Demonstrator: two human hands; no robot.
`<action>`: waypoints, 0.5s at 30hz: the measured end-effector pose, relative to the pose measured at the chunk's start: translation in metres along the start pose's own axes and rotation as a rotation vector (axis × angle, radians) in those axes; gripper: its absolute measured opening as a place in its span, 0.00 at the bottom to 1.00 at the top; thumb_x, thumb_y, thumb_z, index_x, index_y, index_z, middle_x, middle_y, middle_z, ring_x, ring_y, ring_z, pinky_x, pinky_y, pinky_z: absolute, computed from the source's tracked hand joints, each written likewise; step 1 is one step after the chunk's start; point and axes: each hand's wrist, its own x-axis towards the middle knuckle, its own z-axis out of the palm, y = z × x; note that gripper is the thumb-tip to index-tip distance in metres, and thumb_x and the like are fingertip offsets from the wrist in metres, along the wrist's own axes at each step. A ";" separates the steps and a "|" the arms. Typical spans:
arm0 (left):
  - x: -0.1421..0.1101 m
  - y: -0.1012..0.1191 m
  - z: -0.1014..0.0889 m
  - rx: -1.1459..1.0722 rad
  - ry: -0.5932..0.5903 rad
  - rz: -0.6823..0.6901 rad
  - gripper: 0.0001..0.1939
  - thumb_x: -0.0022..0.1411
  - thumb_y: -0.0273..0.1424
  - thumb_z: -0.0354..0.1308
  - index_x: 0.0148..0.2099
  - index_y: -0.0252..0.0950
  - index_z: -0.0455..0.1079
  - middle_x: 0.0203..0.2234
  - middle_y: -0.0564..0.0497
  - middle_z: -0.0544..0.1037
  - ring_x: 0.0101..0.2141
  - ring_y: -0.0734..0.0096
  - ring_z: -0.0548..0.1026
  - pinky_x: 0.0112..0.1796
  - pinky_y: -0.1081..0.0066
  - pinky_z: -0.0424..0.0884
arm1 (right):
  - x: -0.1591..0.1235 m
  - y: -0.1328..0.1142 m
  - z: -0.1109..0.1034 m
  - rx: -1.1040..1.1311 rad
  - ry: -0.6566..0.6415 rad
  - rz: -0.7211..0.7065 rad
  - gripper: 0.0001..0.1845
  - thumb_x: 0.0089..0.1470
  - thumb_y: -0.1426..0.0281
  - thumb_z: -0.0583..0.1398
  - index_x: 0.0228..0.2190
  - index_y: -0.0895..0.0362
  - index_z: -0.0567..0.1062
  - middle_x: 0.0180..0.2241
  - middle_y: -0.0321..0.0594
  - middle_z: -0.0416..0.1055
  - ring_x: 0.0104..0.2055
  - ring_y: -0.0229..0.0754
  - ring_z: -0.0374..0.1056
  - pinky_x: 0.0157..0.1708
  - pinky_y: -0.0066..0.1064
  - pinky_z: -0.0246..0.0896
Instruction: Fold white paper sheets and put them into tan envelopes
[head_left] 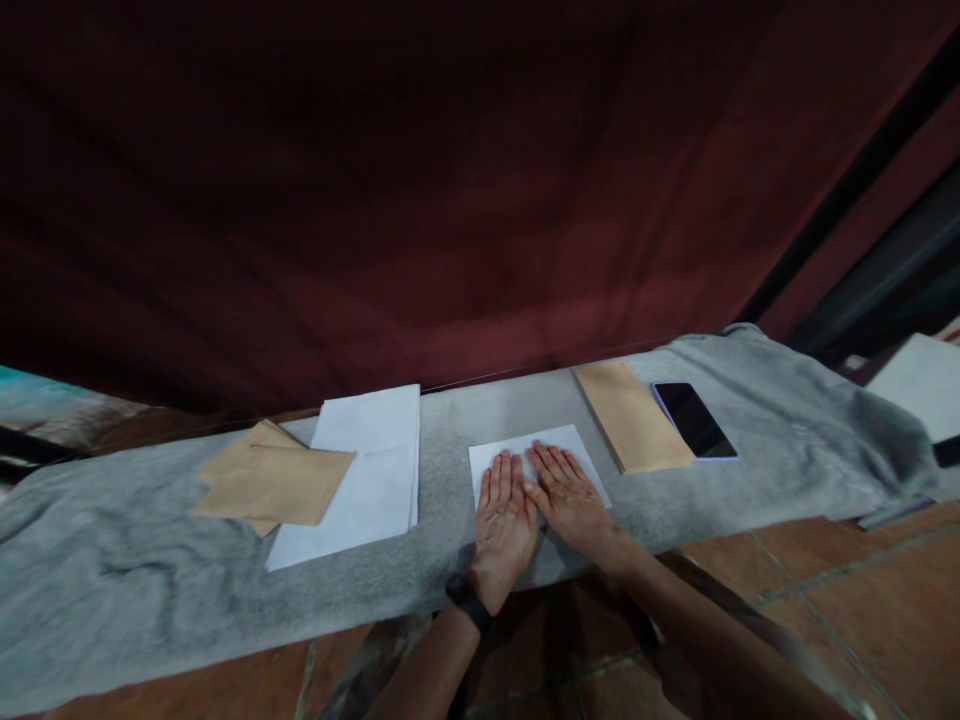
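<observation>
A white sheet of paper [551,440], which looks folded, lies in front of me on a grey cloth. My left hand [504,515] rests flat on its left part, fingers stretched forward. Beside it, my right hand [568,497] presses flat on the middle and right of the paper, fingers also out straight. The two hands nearly touch at the thumbs. Much of the sheet's near side is hidden under them. A dark band [469,602] circles my left wrist.
The grey cloth [442,480] covers a long narrow surface. To the left, brown envelopes [289,480] overlap larger white sheets [386,460]. On the right are brown envelopes [630,415] and a phone [694,420]. A dark red curtain [480,250] hangs behind; tiled floor [795,570] shows in front.
</observation>
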 end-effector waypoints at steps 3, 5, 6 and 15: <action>-0.002 -0.005 -0.002 -0.009 0.039 -0.016 0.29 0.73 0.31 0.40 0.72 0.26 0.51 0.70 0.36 0.56 0.70 0.56 0.50 0.66 0.52 0.56 | -0.002 0.004 -0.002 -0.024 0.009 0.006 0.29 0.71 0.61 0.47 0.66 0.62 0.60 0.67 0.50 0.58 0.69 0.49 0.54 0.68 0.46 0.48; -0.003 -0.010 -0.004 -0.002 0.051 -0.030 0.29 0.73 0.33 0.41 0.72 0.26 0.51 0.70 0.36 0.56 0.70 0.56 0.50 0.66 0.52 0.57 | -0.003 0.006 -0.003 -0.043 0.014 0.002 0.30 0.70 0.61 0.48 0.66 0.62 0.59 0.67 0.50 0.58 0.69 0.49 0.54 0.68 0.46 0.49; -0.004 -0.012 -0.005 0.006 0.051 -0.039 0.29 0.73 0.33 0.41 0.72 0.25 0.51 0.70 0.36 0.56 0.70 0.56 0.50 0.66 0.52 0.57 | -0.004 0.008 -0.003 -0.054 0.018 0.002 0.30 0.70 0.60 0.48 0.67 0.62 0.59 0.67 0.51 0.58 0.69 0.49 0.54 0.68 0.46 0.49; -0.008 -0.030 -0.008 0.049 0.056 -0.091 0.31 0.72 0.34 0.42 0.72 0.25 0.50 0.69 0.35 0.57 0.70 0.56 0.51 0.66 0.53 0.56 | -0.012 0.022 -0.004 -0.133 0.070 0.033 0.31 0.70 0.60 0.49 0.67 0.64 0.59 0.67 0.54 0.57 0.69 0.51 0.54 0.67 0.47 0.50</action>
